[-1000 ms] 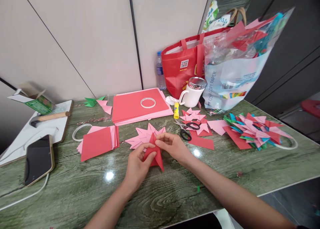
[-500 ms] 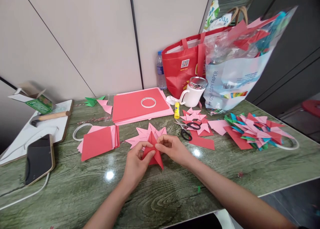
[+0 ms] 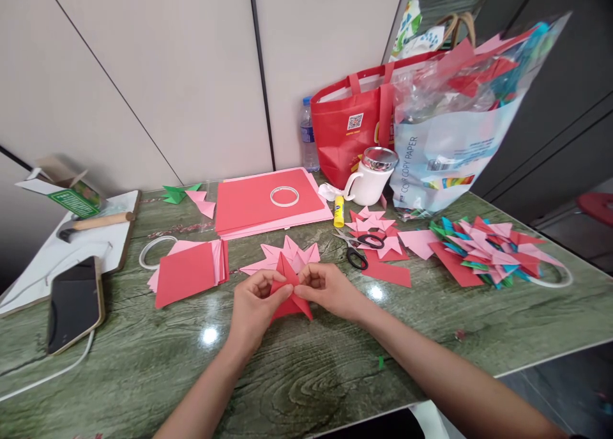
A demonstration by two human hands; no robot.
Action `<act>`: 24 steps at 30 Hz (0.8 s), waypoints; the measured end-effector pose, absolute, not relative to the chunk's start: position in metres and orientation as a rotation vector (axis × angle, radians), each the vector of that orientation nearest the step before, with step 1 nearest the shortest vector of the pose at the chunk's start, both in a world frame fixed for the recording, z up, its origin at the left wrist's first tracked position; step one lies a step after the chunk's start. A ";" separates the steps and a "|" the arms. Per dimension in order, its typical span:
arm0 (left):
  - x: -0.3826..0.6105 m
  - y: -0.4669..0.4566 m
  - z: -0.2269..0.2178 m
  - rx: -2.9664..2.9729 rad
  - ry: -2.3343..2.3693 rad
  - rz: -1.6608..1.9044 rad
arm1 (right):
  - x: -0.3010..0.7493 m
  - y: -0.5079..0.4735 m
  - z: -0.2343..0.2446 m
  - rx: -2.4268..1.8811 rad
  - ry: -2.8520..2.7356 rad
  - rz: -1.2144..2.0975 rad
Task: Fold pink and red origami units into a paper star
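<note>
Presently held: folded red paper [image 3: 288, 285], near centre of the bench [image 3: 306, 375], its lower corner resting on the surface.
Left hand [image 3: 253, 308]: closed in a pinch on the paper's left edge.
Right hand [image 3: 330, 291]: closed in a pinch on its right edge, close to the left.
Handling: likely light, thin and easily creased; grip the folded edges lightly.
Far side: pink folded pieces [image 3: 299, 254], just beyond.

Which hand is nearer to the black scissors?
Right. The right hand is just near-left of the scissors; the left hand is farther left, past the red paper.
</note>
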State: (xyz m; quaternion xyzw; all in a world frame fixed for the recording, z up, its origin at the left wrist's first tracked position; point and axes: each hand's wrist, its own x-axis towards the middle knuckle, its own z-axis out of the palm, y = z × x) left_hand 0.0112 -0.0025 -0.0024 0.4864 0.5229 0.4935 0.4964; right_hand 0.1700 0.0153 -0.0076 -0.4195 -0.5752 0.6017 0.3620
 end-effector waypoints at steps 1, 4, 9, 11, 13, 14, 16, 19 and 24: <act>0.011 -0.003 -0.002 1.155 1.263 1.196 | 0.170 0.015 -0.008 -1.083 -1.466 1.558; 0.013 -0.004 -0.001 1.066 1.245 1.201 | 0.170 0.016 -0.010 -1.085 -1.439 1.544; 0.013 -0.004 0.001 0.942 1.256 1.237 | 0.171 0.016 -0.009 -1.070 -1.426 1.544; 0.012 -0.002 0.002 0.889 1.267 1.273 | 0.171 0.016 -0.007 -1.064 -1.466 1.623; 0.010 -0.001 0.002 0.833 1.270 1.299 | 0.171 0.015 -0.006 -1.071 -1.485 1.708; 0.010 0.000 0.003 0.810 1.271 1.303 | 0.171 0.015 -0.005 -1.079 -1.474 1.732; 0.010 0.000 0.005 0.778 1.268 1.291 | 0.171 0.014 -0.006 -1.095 -1.437 1.732; 0.011 0.000 0.007 0.744 1.258 1.283 | 0.170 0.013 -0.008 -1.117 -1.395 1.717; 0.010 0.000 0.006 0.824 1.238 1.328 | 0.169 0.013 -0.008 -1.104 -1.375 1.690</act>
